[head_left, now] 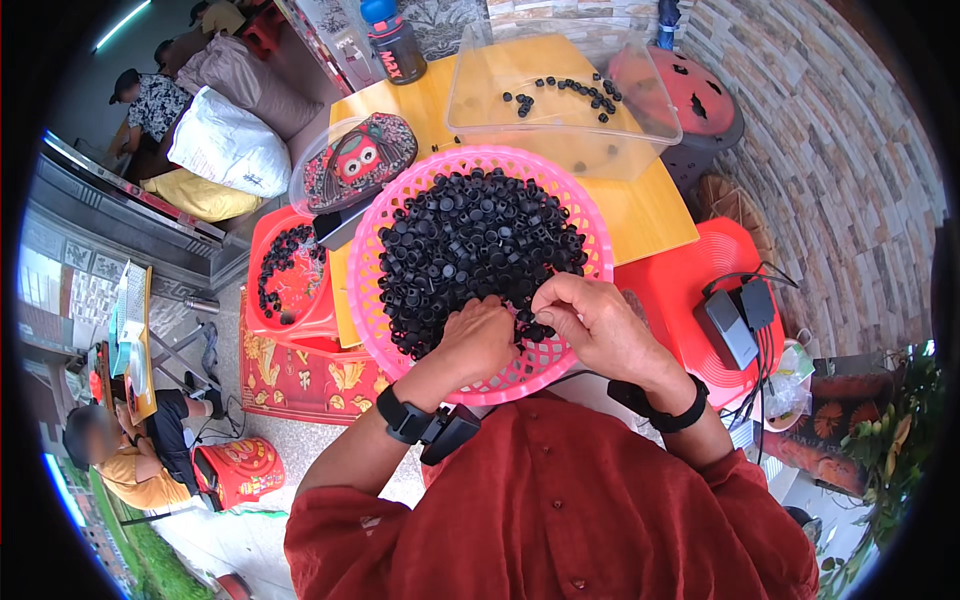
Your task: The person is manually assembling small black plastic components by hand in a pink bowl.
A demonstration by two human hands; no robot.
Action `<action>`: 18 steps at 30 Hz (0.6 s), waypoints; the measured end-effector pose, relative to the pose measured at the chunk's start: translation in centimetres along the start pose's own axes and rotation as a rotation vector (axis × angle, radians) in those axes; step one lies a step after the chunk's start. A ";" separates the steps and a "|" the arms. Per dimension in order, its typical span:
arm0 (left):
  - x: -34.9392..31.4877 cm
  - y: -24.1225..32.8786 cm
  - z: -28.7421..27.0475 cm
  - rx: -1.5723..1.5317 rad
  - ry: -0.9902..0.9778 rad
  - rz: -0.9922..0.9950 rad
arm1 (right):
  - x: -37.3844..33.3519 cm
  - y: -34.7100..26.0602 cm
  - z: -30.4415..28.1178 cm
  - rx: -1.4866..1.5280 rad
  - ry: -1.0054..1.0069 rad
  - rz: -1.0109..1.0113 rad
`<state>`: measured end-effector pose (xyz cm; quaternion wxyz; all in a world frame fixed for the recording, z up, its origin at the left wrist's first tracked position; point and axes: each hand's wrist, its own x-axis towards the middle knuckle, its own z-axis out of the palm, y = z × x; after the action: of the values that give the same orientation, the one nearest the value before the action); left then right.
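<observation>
A pink plastic basket [590, 215] with a holed rim stands in front of me, heaped with small black plastic caps [470, 235]. Over the near part of the heap, my left hand [472, 342] is bent down with its fingers curled together among the caps; whatever they grip is hidden. To its right, my right hand [598, 322] is closed in a pinch over the basket's near right side. The small thing between its thumb and forefinger cannot be made out. Both wrists wear black bands with small boxes.
The basket is on a yellow table [640, 215]. Behind it, a clear plastic bin [560, 140] holds several black caps. A dark bottle [395, 50] and an owl-patterned pouch [360, 160] stand nearby. Red stools flank the table; the right stool [700, 300] carries a power bank and cables. People sit at left.
</observation>
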<state>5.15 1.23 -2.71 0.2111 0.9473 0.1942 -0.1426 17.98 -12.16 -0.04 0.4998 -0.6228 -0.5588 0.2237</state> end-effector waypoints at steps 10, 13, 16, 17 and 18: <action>-2.2 -0.4 -1.0 -0.302 -0.020 0.065 | -0.8 0.0 -0.1 -0.007 0.012 -0.016; -3.6 0.3 -1.4 -0.597 0.087 0.095 | -1.3 -0.3 0.4 0.008 0.007 -0.030; -4.9 1.0 -1.1 -0.707 0.238 0.160 | -1.3 -0.2 1.4 0.020 -0.012 -0.045; -5.1 1.2 -0.9 -0.706 0.335 0.213 | -1.3 -0.2 1.8 0.002 -0.012 -0.053; -5.3 1.5 -0.9 -0.713 0.338 0.214 | -1.4 -0.1 2.1 -0.017 -0.014 -0.058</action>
<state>1.26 -1.25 0.41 0.5049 0.8397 0.1640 0.1141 15.79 -12.68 -1.14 0.4971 -0.6088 -0.5820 0.2087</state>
